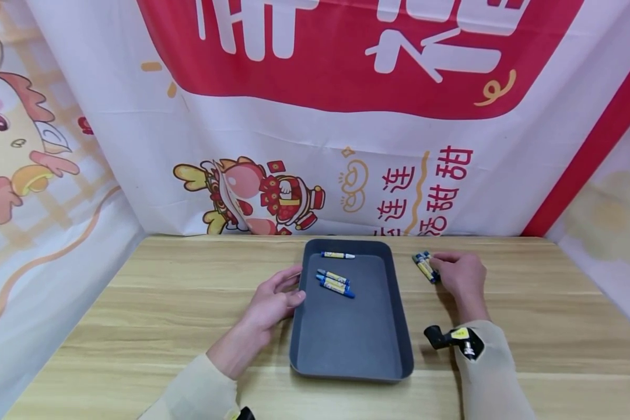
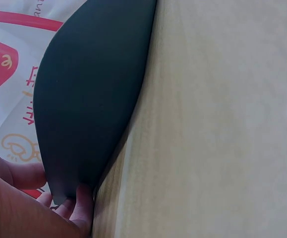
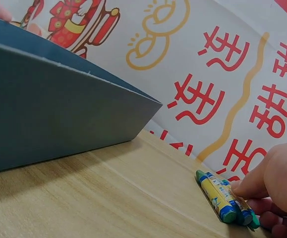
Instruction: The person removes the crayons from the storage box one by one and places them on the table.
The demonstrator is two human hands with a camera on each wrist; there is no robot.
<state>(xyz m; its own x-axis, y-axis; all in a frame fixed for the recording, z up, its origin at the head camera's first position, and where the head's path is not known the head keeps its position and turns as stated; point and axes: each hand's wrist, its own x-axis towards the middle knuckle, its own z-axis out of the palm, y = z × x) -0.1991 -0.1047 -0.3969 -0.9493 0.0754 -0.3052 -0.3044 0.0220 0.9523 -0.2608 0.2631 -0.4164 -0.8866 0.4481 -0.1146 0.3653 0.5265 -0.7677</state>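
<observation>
A dark grey rectangular tray (image 1: 349, 335) lies on the table. Inside it, a white-tipped crayon (image 1: 338, 255) lies near the far end, and a small group of blue-toned crayons (image 1: 335, 284) lies closer to the left wall. My left hand (image 1: 274, 300) holds the tray's left side, thumb at the rim and fingers against the outer wall. To the right of the tray, my right hand (image 1: 463, 277) pinches at a cluster of green and blue crayons with yellow wrappers. A green crayon (image 3: 216, 197) is nearest the camera in the right wrist view; the curled fingers partly hide the others.
The wood-grain table (image 1: 189, 291) extends on both sides of the tray. A white printed cloth (image 1: 136, 146) with red lettering hangs along the table's far edge, and more cloth hangs at both sides.
</observation>
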